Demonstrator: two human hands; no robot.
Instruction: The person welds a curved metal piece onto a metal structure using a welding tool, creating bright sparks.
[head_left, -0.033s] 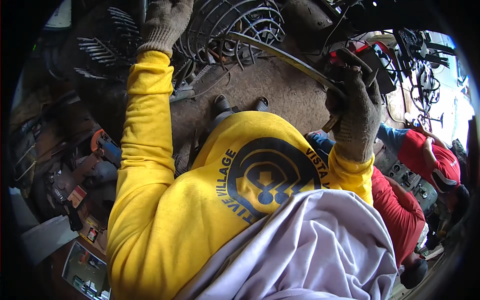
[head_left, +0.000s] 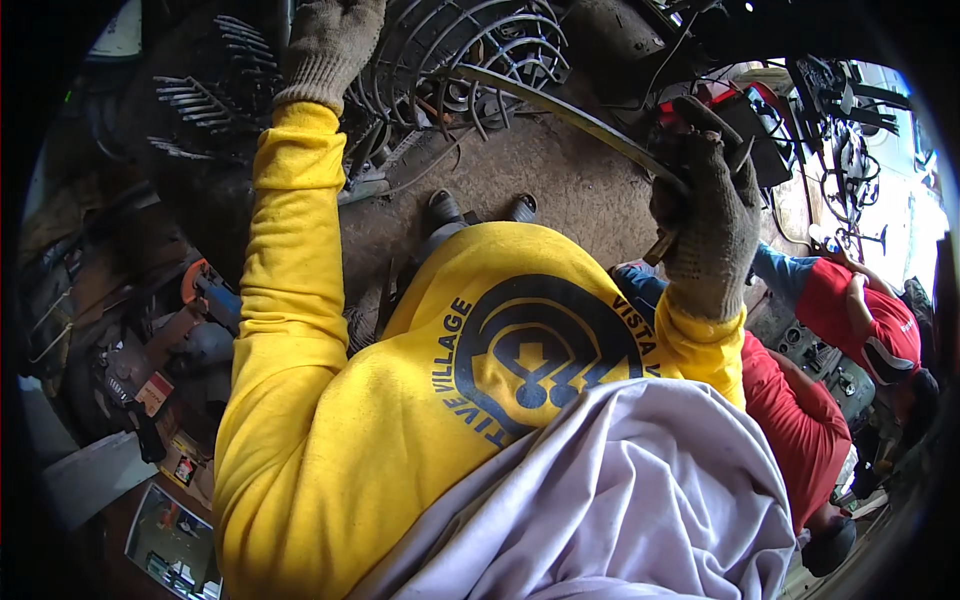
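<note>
My right hand (head_left: 705,220), in a grey-brown knitted glove, is closed around a long, narrow, curved yellowish strip (head_left: 560,108). The strip runs left from the hand and ends over a cage of bent metal rods (head_left: 470,45). A short pale pointed piece (head_left: 741,156) sticks out by the fingers; its kind is unclear. At the upper edge, left of the cage, is my left hand (head_left: 335,45), gloved alike. Its fingers are cut off by the picture's edge, so what it grips, if anything, is hidden. Part of an upright metal rod (head_left: 291,18) shows beside it.
Bundles of metal rods (head_left: 195,100) lie at the upper left. Tools and scraps, including an orange-and-blue tool (head_left: 208,290), crowd the left. Two people in red shirts (head_left: 795,420) (head_left: 868,310) are close on my right. A red-and-black box (head_left: 755,125) stands beyond my right hand.
</note>
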